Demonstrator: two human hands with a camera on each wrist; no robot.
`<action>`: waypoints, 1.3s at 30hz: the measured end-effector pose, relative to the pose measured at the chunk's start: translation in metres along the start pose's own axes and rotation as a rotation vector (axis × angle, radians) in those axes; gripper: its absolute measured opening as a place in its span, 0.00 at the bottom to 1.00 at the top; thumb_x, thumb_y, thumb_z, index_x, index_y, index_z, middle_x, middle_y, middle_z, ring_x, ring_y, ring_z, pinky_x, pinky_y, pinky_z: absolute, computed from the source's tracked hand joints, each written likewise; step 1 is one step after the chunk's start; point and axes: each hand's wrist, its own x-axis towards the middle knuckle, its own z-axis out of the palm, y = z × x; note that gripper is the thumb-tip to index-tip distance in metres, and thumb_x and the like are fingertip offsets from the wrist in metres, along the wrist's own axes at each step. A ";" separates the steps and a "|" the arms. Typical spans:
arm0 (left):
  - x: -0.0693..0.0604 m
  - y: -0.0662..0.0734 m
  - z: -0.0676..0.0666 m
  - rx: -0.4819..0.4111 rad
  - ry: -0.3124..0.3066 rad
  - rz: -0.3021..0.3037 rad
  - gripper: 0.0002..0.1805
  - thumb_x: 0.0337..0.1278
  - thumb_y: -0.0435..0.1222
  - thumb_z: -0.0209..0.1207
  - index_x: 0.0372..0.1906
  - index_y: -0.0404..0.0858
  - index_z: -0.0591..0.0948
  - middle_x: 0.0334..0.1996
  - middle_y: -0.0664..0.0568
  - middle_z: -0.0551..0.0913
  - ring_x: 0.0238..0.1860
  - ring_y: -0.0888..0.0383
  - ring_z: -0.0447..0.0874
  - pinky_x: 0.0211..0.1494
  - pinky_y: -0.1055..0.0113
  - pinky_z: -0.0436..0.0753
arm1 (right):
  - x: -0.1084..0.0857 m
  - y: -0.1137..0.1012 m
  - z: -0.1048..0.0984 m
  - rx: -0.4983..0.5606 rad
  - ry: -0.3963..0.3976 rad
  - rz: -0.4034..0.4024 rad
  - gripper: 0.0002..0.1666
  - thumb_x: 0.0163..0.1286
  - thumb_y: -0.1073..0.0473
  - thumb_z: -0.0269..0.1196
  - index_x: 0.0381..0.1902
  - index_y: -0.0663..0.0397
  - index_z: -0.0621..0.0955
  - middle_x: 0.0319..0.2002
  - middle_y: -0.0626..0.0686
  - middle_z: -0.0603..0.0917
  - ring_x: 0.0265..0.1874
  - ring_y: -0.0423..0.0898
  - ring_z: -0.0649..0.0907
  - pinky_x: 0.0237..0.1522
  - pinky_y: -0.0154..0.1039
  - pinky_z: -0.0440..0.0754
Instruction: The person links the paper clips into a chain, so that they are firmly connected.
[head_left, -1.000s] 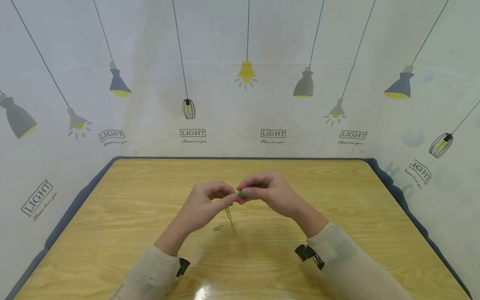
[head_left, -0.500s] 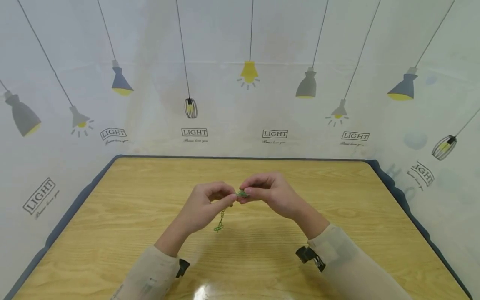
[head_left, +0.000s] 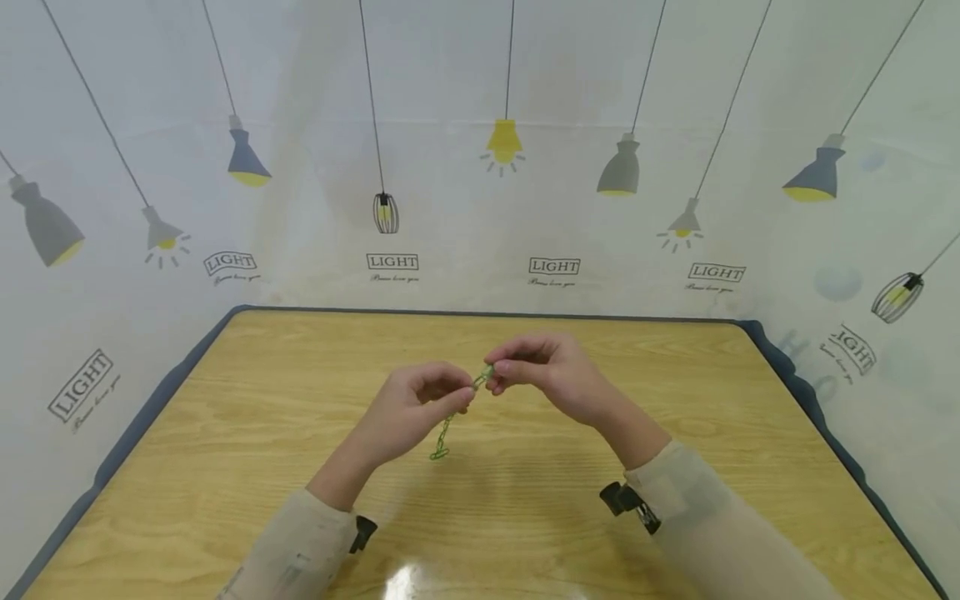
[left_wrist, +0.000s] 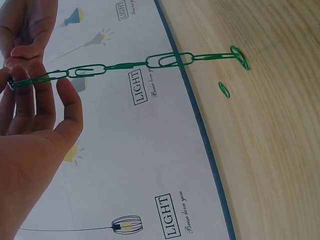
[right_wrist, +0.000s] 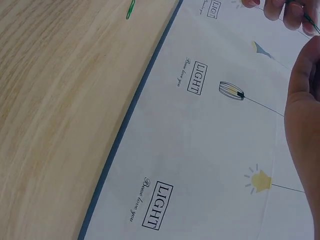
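Observation:
A chain of green paper clips (left_wrist: 170,60) runs between and below the two hands. My left hand (head_left: 416,408) pinches it near its upper part, and the rest of the chain dangles below those fingers. My right hand (head_left: 558,375) pinches the top end, slightly higher and to the right; a short stretch of clips shows in the gap between the hands. A single loose paper clip (left_wrist: 224,90) lies on the table, close to the hanging chain's lower end in the left wrist view. In the right wrist view, my right hand (right_wrist: 305,115) is partly cut off by the frame edge.
The wooden table (head_left: 262,433) is bordered by a dark blue edge. Behind and beside it hangs a white sheet (head_left: 442,183) printed with lamps and lettering. Black wrist mounts (head_left: 630,506) sit at both sleeves.
My right hand has moved up and right, away from the left, drawing out clips between the fingertips. The dangling chain has swung left. The left hand has barely moved.

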 end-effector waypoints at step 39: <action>0.005 0.010 0.002 -0.086 0.250 0.082 0.11 0.77 0.38 0.62 0.50 0.33 0.86 0.34 0.44 0.85 0.33 0.59 0.84 0.38 0.65 0.83 | 0.021 0.005 0.007 -0.052 -0.027 0.036 0.19 0.86 0.56 0.56 0.58 0.66 0.84 0.41 0.48 0.89 0.39 0.44 0.88 0.46 0.42 0.91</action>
